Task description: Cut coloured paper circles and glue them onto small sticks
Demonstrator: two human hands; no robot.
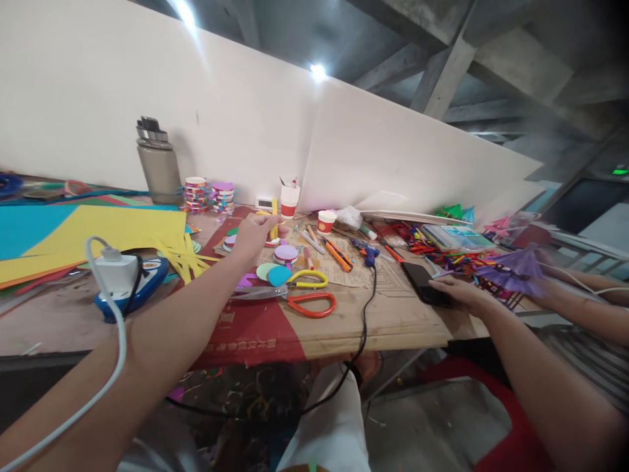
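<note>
My left hand (256, 235) is closed at the middle of the table, its fingertips pinching a narrow yellow paper strip (274, 211) that stands upright. Below it lie a small round piece with a lilac top (285, 254), a teal paper disc (279, 275) and large scissors (313, 305) with yellow and red handles, blades spread. At the right, my right hand (459, 293) grips the near right edge of a black phone (421, 283) lying on the cardboard; its fingers are partly hidden.
A blue glue gun (367, 252) trails a black cord over the table edge. Orange cutters (338, 254), paper cups (326, 221), a grey bottle (160, 164), yellow paper sheets (108, 229) and a blue power strip (156, 275) surround the hands. Another person's arm (565, 298) reaches in beside a purple paper umbrella (515, 270).
</note>
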